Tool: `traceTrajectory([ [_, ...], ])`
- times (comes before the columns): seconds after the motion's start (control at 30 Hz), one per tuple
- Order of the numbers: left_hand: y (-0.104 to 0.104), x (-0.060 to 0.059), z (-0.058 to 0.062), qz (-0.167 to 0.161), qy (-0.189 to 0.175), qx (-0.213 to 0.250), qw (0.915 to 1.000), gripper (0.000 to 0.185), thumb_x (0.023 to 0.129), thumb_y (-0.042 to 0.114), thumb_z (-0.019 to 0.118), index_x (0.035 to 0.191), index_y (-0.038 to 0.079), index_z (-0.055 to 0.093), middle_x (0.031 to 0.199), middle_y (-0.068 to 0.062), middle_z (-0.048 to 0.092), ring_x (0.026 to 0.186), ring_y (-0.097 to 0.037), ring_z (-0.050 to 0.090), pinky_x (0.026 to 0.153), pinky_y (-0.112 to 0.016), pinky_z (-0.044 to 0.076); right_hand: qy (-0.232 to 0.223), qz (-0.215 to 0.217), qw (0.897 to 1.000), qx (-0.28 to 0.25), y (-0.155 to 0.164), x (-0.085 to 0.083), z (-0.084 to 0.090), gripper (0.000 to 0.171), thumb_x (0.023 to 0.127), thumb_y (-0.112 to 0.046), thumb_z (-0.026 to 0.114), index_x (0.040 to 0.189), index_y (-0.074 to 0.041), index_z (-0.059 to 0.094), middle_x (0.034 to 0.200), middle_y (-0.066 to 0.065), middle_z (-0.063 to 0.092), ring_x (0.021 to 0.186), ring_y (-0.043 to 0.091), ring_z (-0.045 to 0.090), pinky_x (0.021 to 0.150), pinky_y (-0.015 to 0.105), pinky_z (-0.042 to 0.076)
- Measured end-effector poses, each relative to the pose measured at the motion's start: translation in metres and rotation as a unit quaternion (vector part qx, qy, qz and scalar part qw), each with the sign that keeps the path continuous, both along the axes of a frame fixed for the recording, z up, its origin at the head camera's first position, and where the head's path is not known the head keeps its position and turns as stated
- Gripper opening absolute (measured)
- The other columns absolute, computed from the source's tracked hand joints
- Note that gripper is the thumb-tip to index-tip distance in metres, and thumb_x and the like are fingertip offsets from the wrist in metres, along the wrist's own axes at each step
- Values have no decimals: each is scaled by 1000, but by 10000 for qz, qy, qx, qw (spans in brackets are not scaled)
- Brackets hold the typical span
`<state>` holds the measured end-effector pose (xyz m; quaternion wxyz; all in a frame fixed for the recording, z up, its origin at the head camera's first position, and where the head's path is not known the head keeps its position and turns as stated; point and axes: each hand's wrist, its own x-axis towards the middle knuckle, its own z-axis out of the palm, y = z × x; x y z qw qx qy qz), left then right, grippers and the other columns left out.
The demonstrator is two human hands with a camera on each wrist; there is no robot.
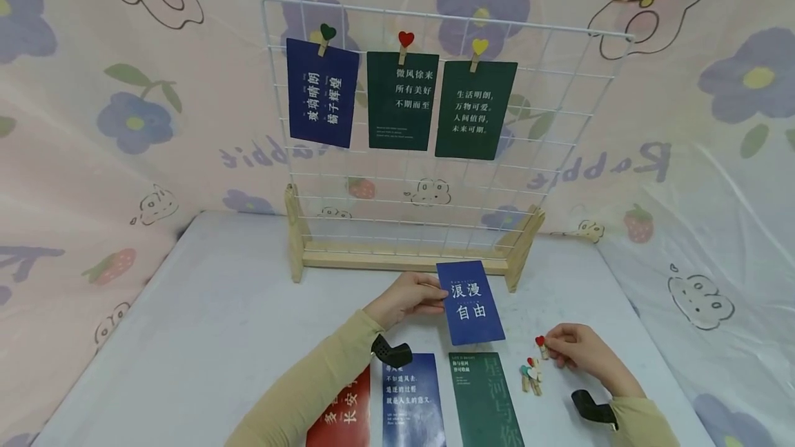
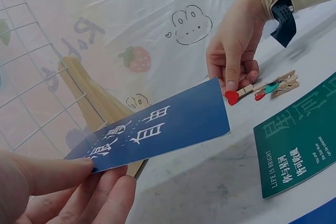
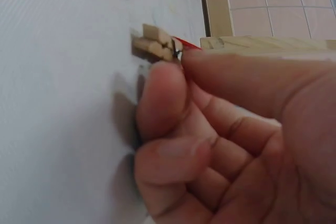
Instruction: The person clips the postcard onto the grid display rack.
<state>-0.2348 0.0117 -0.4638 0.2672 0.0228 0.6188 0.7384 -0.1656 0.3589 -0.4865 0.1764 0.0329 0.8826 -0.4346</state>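
Left hand [image 1: 405,299] pinches the dark blue rectangular card [image 1: 470,302] by its left edge, lifted over the white table [image 1: 205,336] near the wooden rack base [image 1: 397,257]. Right hand [image 1: 580,350] pinches a wooden red-heart clothespin [image 1: 542,345] near the right edge; its jaws are hidden.

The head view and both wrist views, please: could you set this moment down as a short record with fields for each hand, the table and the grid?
left hand: left hand pinches the blue card by one edge, lifted off the table
right hand: right hand pinches a red-heart clip down at the table
loose clips: small pile of clips beside the right hand
cards on table: red card, blue photo card, green card lie flat
grid: white wire grid on a wooden stand, three cards clipped along the top
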Motion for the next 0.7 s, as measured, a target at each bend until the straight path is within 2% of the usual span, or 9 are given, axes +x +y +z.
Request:
traceTrajectory([
  [0.07,0,0,0,-4,-12,3,10000,20,87,-2,67,106,-7,64,86,-15,70,73,-19,69,77,-37,57,45,0,10000,55,0,0,0,25,98,-20,56,97,5,61,71,6,60,60,19,56,48,27,46],
  [0.17,1,0,0,-5,-25,29,10000,19,87,-2,67,105,-7,64,85,-14,70,73,-19,69,76,-36,57,5,-172,9994,312,-4,0,1,34,99,-30,54,94,2,62,68,5,57,58,18,54,48,27,45],
  [0.3,1,0,2,-26,-21,50,10000,21,87,-2,66,108,-7,63,85,-14,70,72,-18,68,76,-36,57,-19,-390,9972,639,-11,-3,2,38,91,-39,64,86,-2,64,63,3,57,54,16,52,45,26,42],
  [0.47,0,0,3,7,26,10,10000,23,87,-1,67,109,-5,64,86,-14,69,71,-18,68,79,-39,56,225,-223,9948,972,-16,-3,3,27,83,-29,76,79,-4,65,59,1,57,51,14,50,44,25,38],
  [0.57,0,0,4,54,35,-13,10000,24,87,-1,67,110,-5,64,86,-14,69,72,-18,68,81,-41,55,323,-5,9932,1115,-17,-3,5,21,83,-22,75,79,-4,65,58,0,56,52,14,48,45,24,39],
  [0.7,-2,1,5,76,74,-36,9999,24,87,1,68,110,-3,64,88,-13,69,73,-18,68,82,-41,55,289,102,9942,1026,-17,-2,8,17,84,-19,73,80,-5,64,62,1,55,54,14,47,47,24,40],
])
